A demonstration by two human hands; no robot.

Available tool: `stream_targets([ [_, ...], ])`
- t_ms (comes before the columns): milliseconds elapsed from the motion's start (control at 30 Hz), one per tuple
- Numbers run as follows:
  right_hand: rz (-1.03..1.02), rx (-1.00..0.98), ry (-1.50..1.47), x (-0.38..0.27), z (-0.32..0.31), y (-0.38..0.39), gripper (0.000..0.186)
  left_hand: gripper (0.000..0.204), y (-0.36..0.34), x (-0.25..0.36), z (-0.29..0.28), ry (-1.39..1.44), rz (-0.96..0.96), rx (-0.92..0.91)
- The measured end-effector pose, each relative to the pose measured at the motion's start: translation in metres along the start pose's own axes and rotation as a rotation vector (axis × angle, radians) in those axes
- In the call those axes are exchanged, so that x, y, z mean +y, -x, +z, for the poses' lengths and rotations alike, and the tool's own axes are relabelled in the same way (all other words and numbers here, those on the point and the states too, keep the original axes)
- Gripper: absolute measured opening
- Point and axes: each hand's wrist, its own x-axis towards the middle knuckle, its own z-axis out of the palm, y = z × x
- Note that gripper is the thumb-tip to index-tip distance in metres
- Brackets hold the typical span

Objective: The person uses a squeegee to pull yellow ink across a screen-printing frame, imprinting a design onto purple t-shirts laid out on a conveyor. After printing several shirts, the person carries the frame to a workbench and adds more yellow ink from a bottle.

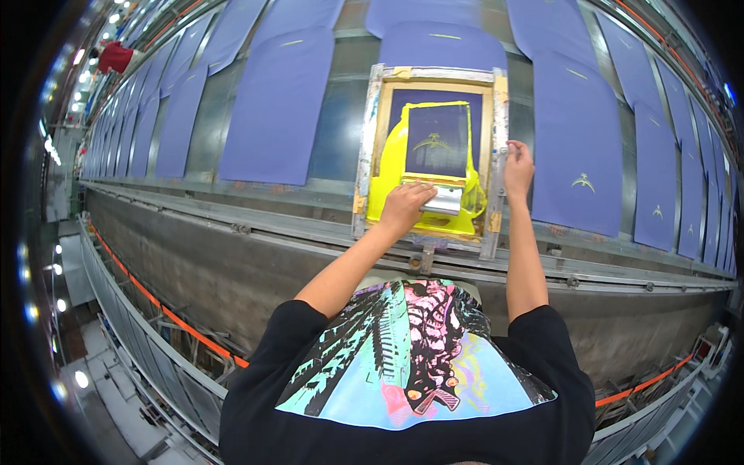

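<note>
1. My left hand (409, 205) is clamped on the squeegee (443, 201), just above and right of the view's centre, in the lower part of the screen (501, 116).
2. My right hand (518, 170) is at the screen's right edge, fingertips bunched; I cannot tell whether they pinch it.
3. Uneven pressure from my one-handed hold could streak the yellow ink (394, 167) over the mesh (438, 139).
4. If the screen slips, the design could blur; a careless lift could drip ink onto the blue panels (279, 108).
5. The panels lie on a grey metal table (341, 143) across the upper view.
6. An orange strip (155, 298) crosses the lower left; a person in red (116, 56) is at upper left.
</note>
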Motion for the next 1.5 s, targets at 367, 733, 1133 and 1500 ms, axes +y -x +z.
stream_targets([
  [367, -0.016, 0.04, -0.147, -0.044, 0.044, 0.042, 0.021, 0.046, -0.006, -0.017, -0.065, -0.003, -0.113, -0.095],
  [733, -0.015, -0.035, -0.249, -0.061, 0.092, 0.039, 0.019, 0.047, 0.008, -0.055, -0.078, -0.123, -0.162, -0.009],
  [1133, -0.019, 0.034, -0.229, -0.03, 0.092, 0.016, 0.02, 0.048, 0.009, -0.076, -0.047, -0.324, 0.003, 0.001],
  [1500, 0.022, -0.002, -0.279, -0.031, 0.086, 0.017, 0.019, 0.036, -0.191, -0.12, -0.075, -0.34, -0.277, -0.085],
])
